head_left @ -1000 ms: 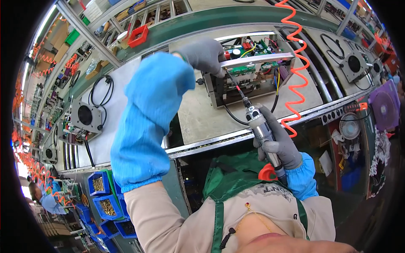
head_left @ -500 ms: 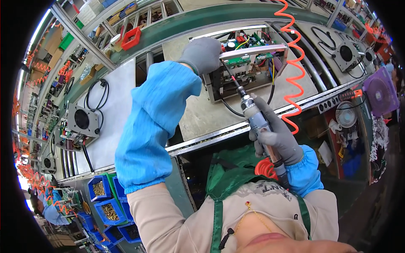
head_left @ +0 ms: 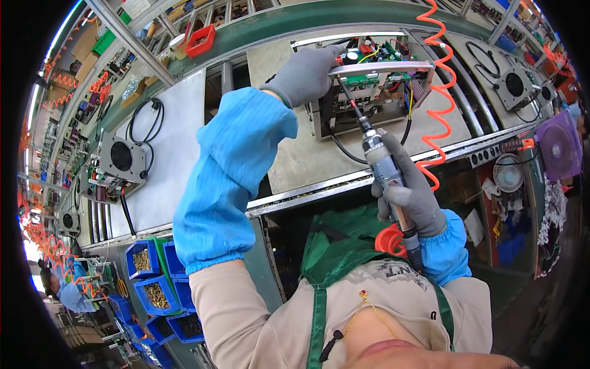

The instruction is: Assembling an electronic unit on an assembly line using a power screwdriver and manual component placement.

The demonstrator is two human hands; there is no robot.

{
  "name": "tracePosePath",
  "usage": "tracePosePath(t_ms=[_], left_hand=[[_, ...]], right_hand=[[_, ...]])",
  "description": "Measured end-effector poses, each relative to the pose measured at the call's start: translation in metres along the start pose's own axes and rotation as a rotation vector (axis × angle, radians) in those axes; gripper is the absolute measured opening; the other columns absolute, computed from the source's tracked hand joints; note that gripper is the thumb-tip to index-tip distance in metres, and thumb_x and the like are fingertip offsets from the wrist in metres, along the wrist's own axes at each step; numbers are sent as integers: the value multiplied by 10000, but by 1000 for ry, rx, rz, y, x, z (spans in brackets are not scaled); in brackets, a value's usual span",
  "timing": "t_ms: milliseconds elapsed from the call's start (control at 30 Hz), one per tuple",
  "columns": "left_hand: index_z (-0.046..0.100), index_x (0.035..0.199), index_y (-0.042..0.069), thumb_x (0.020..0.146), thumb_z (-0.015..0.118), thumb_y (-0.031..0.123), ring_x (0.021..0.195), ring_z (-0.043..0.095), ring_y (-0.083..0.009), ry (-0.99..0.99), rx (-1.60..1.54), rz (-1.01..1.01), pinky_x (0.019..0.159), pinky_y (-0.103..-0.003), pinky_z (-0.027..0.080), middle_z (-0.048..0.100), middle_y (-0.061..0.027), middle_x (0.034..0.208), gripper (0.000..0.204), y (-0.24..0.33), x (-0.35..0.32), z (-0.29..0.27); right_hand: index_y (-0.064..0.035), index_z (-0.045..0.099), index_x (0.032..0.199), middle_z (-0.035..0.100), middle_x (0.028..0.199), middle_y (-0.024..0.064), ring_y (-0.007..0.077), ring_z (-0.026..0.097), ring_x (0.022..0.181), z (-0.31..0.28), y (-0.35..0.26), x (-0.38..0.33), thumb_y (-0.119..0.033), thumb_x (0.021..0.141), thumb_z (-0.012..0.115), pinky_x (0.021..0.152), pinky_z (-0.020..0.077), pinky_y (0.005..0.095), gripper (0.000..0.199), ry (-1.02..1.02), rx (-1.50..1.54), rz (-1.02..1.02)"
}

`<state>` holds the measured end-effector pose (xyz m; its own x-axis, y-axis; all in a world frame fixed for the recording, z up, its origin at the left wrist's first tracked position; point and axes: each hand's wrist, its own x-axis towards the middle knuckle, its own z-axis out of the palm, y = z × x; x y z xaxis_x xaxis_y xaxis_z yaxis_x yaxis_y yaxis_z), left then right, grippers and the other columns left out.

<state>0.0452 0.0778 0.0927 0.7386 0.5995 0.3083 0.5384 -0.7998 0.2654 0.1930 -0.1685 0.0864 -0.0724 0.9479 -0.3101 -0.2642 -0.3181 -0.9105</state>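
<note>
An open metal electronics chassis [head_left: 375,98] with green circuit boards and coloured wires stands on the conveyor pallet [head_left: 307,154]. My left hand [head_left: 305,74], in a grey glove and blue sleeve, grips the chassis at its upper left edge. My right hand [head_left: 410,195], also gloved, is closed around a grey powered screwdriver [head_left: 382,161]. The screwdriver's thin bit [head_left: 348,98] slants up and left into the chassis beneath its top metal bar. An orange coiled air hose [head_left: 437,92] hangs behind the tool.
Another unit with a round black fan [head_left: 121,158] and a looped black cable sits on the white pallet to the left. Blue bins of small parts [head_left: 152,294] stand at lower left. More fan units [head_left: 515,86] lie to the right, and a red bin [head_left: 200,38] sits on the rack.
The view has shifted, so the chassis and both hands sit higher in the picture. The screwdriver bit has moved deeper into the chassis. My left hand keeps its grip.
</note>
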Motion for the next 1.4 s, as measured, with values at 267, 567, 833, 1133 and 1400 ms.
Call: tracePosePath(t_ms=[267, 567, 833, 1133, 1400], left_hand=[[550, 1233, 119, 792, 556, 36, 845, 646, -380, 88, -5, 18, 762, -439, 524, 661, -204, 919, 449, 4, -3, 8], [500, 1316, 135, 819, 668, 177, 896, 669, -272, -22, 69, -127, 850, -348, 540, 669, -147, 1004, 527, 9, -3, 8], [537, 1268, 104, 800, 673, 210, 882, 670, -283, 3, 77, -117, 841, -347, 539, 673, -156, 976, 499, 8, 2, 10], [541, 1266, 79, 783, 670, 179, 843, 677, -266, 47, 60, -62, 820, -339, 549, 676, -159, 963, 511, 6, -1, 12], [540, 1266, 61, 768, 671, 189, 769, 678, -264, 67, 67, -49, 763, -338, 556, 680, -163, 898, 530, 9, 5, 14]], right_hand=[[-186, 241, 1497, 543, 897, 104, 146, 553, 556, 1, -1, 15, -66, 688, 580, 496, 489, 280, 886, 99, 27, -196], [-182, 255, 1495, 526, 802, 74, 138, 535, 596, -8, 10, 1, -40, 651, 593, 553, 476, 283, 921, 39, -65, -41], [-180, 266, 1492, 537, 775, 63, 132, 530, 589, -8, 15, 3, -45, 658, 599, 550, 469, 280, 908, 79, -114, -26], [-179, 278, 1489, 549, 818, 77, 134, 539, 592, -4, 15, 2, -51, 660, 601, 549, 482, 282, 898, 60, -107, -34], [-166, 406, 1426, 586, 878, 62, 153, 578, 741, -11, 27, 10, -106, 680, 691, 688, 471, 306, 800, 102, -560, -200]])
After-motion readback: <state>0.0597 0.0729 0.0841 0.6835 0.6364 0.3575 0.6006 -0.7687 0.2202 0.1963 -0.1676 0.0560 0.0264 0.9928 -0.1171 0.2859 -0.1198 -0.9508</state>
